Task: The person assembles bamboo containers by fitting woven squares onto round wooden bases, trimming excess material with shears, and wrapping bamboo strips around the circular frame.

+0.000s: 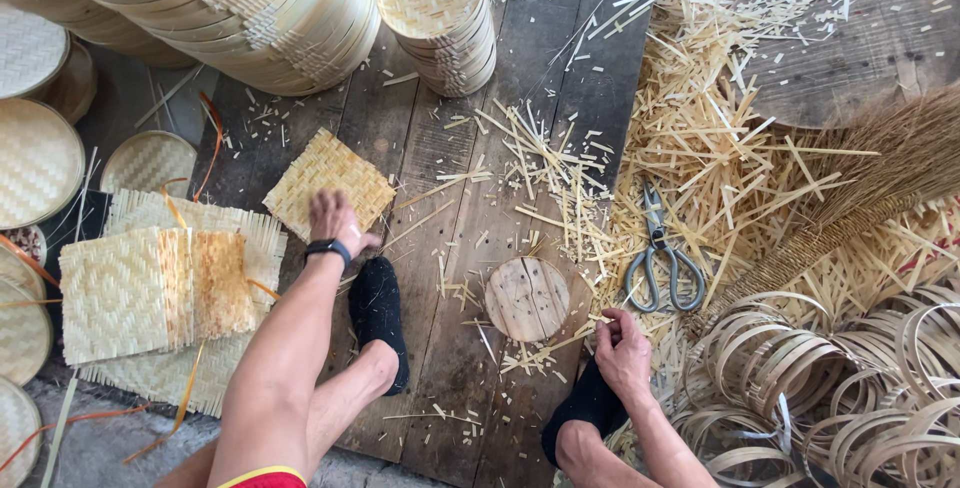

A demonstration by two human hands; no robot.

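Note:
My left hand [335,218], with a black band on its wrist, rests on the near corner of a square woven bamboo mat [325,180] that lies flat on the dark wooden boards. My right hand [622,346] is curled low beside my black-socked right foot [585,403], fingers closed near loose bamboo slivers; whether it grips one I cannot tell. A small round wooden disc [527,298] lies between my two feet. My left foot [378,313], also in a black sock, lies just below the mat. Grey-handled scissors [660,263] lie beyond my right hand.
A pile of square woven mats [150,293] lies at left. Stacks of round woven lids [250,8] and a smaller stack [437,18] stand at the back. Bamboo hoops [830,388] are heaped at right, beside a broom [880,178], a large wooden round [860,38] and scattered offcuts [700,148].

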